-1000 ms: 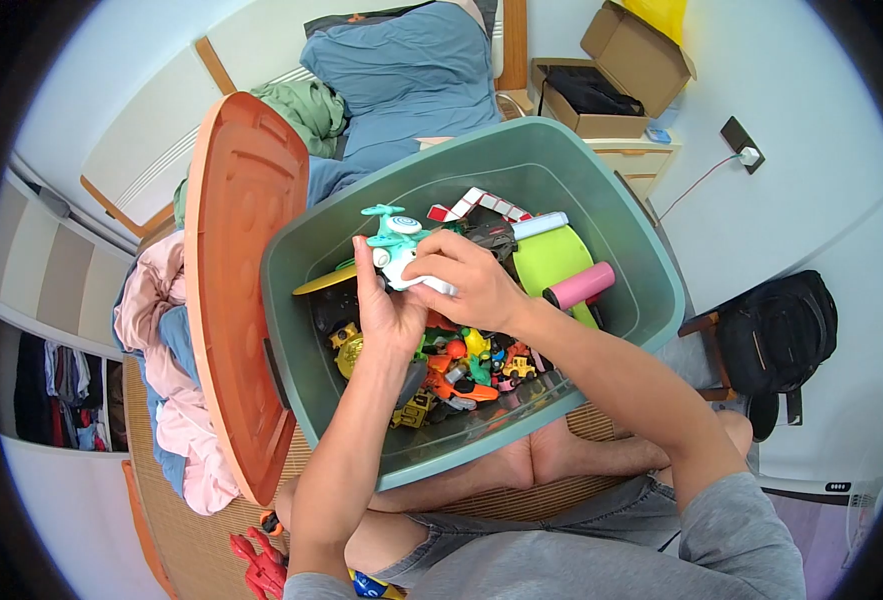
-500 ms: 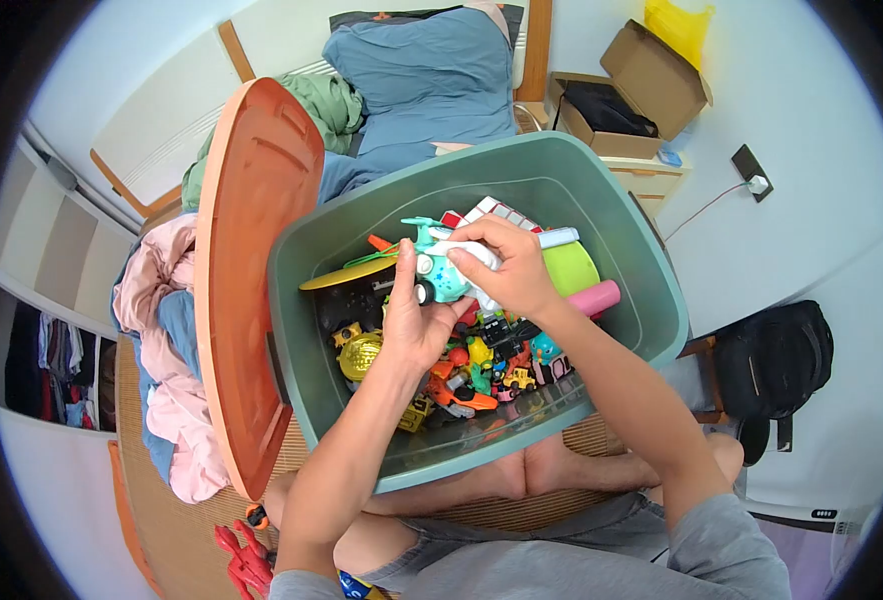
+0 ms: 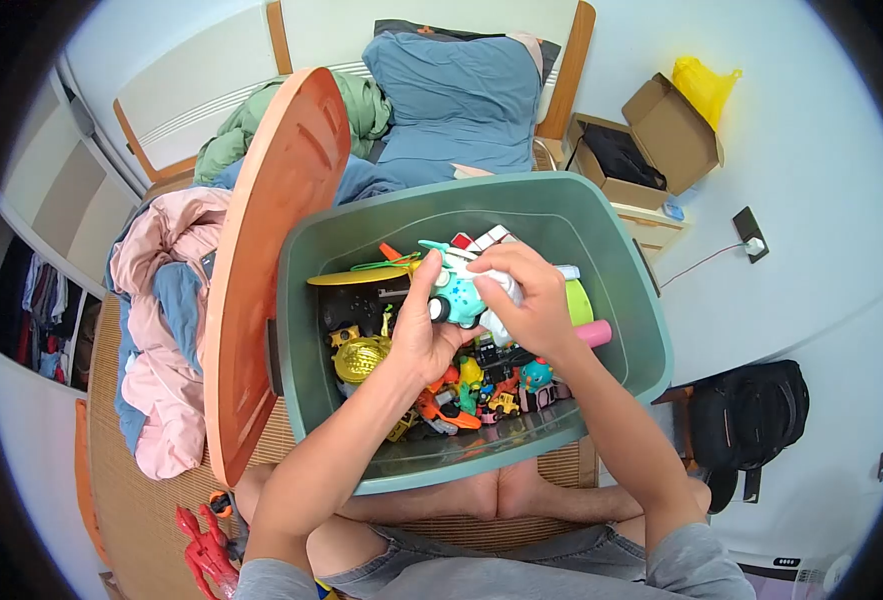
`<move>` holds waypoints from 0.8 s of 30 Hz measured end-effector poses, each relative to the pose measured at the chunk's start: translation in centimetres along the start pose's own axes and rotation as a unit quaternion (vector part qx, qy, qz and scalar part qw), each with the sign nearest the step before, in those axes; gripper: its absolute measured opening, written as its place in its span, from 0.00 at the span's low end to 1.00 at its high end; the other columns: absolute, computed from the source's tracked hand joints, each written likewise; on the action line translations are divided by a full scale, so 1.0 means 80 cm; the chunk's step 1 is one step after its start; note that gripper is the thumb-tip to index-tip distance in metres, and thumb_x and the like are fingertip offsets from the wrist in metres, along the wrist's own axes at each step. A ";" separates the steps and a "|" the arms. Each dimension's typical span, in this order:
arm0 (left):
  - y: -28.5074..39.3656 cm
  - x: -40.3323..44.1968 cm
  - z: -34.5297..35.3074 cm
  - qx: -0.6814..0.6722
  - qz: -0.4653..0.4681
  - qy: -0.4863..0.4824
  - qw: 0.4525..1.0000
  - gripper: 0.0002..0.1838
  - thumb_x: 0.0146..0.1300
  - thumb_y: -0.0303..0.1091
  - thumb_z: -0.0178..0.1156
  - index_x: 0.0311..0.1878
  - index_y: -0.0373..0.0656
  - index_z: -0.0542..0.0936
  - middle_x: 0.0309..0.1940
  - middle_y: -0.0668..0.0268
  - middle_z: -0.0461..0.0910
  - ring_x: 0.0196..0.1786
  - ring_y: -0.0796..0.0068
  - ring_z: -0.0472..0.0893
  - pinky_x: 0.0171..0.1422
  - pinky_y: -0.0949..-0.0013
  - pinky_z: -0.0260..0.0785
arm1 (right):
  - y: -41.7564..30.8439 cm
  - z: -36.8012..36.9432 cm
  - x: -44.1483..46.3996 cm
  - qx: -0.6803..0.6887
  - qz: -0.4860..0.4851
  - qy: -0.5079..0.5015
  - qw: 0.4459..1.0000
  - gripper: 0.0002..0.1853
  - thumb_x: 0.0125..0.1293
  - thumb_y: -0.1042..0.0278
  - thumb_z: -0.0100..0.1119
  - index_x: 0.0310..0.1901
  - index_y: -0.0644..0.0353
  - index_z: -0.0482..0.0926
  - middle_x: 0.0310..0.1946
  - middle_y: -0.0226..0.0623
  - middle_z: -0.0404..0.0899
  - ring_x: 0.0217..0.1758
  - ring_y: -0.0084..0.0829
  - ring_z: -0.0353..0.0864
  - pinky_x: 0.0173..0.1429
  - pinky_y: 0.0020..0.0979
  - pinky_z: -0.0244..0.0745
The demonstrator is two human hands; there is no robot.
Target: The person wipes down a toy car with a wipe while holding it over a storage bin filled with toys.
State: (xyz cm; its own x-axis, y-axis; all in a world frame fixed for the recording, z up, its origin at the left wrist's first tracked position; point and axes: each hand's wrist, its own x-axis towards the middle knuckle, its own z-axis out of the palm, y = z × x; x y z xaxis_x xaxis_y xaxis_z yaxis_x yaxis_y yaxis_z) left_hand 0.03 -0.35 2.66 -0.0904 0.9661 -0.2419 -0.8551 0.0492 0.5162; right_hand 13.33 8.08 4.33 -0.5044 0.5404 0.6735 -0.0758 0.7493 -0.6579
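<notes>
My left hand is closed round a teal toy car with blue stars and dark wheels, held above the toys in the bin. A white cloth is pinched in my right hand and pressed against the car's right side. Below both hands, the large green bin contains many small toys, among them an orange toy, a yellow ball-like toy, a yellow disc and a pink cylinder. My hands partly hide the car and cloth.
The orange lid stands upright along the bin's left side. A red figure lies on the woven mat at lower left. Pink bedding is heaped left of the lid; a cardboard box and black backpack are at right.
The view has shifted slightly, so the bin and lid appear lower and the room moves in frame. Both hands still hold the toy car and cloth, with the right fingers slightly repositioned.
</notes>
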 end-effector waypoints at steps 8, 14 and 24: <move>-0.015 -0.005 0.004 0.246 -0.117 0.037 0.962 0.28 0.61 0.63 0.60 0.49 0.48 0.79 0.36 0.66 0.83 0.34 0.72 0.84 0.36 0.66 0.81 | -0.010 -0.027 -0.064 -0.094 0.014 -0.018 0.995 0.11 0.60 0.79 0.61 0.45 0.61 0.80 0.41 0.41 0.79 0.44 0.41 0.81 0.50 0.36 0.76; -0.035 0.024 -0.022 0.249 -0.161 0.060 0.953 0.28 0.59 0.67 0.61 0.44 0.49 0.80 0.34 0.67 0.82 0.31 0.71 0.82 0.35 0.66 0.81 | 0.021 -0.011 -0.059 -0.099 0.000 -0.011 0.995 0.07 0.61 0.78 0.59 0.41 0.65 0.79 0.38 0.44 0.80 0.42 0.43 0.81 0.48 0.36 0.75; -0.021 0.036 -0.048 0.338 -0.118 0.026 0.933 0.29 0.56 0.66 0.64 0.47 0.52 0.77 0.36 0.67 0.80 0.35 0.70 0.82 0.37 0.63 0.79 | 0.028 0.007 -0.072 -0.128 0.019 -0.030 0.991 0.07 0.63 0.73 0.57 0.42 0.62 0.77 0.38 0.45 0.78 0.43 0.48 0.80 0.47 0.39 0.74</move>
State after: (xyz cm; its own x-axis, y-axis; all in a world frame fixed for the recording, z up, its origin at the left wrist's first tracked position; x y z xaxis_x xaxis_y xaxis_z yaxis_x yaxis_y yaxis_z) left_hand -0.74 1.34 -2.07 0.0202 0.8951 -0.4453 -0.3375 0.4254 0.8398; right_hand 15.60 6.44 -1.19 -0.5540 0.5526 0.6227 0.1611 0.8050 -0.5710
